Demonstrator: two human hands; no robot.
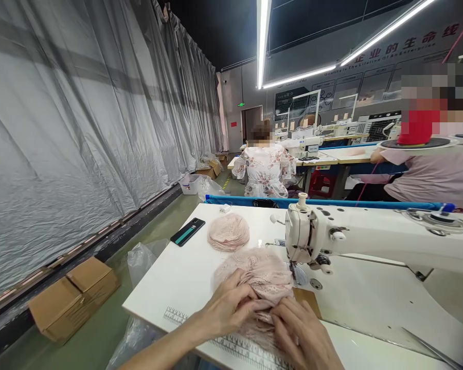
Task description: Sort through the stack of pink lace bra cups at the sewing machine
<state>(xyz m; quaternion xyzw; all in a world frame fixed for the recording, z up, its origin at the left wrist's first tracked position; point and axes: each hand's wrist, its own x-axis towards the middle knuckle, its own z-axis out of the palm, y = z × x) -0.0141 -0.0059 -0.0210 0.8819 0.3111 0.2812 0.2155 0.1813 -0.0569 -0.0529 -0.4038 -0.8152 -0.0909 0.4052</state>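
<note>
My left hand (226,308) and my right hand (303,336) both pinch a bundle of pale pink lace fabric pieces (260,275) at the near edge of a white sewing table (177,280). The fingers of both hands are closed on the fabric's near edge. The bundle lies just left of the needle area of a white sewing machine (370,241). A second round stack of pink fabric pieces (228,232) rests farther back on the table, apart from my hands.
A black phone (187,232) lies at the table's far left. Cardboard boxes (71,298) and plastic bags (141,259) sit on the green floor by a grey curtain wall. Two people sit at other sewing stations ahead and to the right.
</note>
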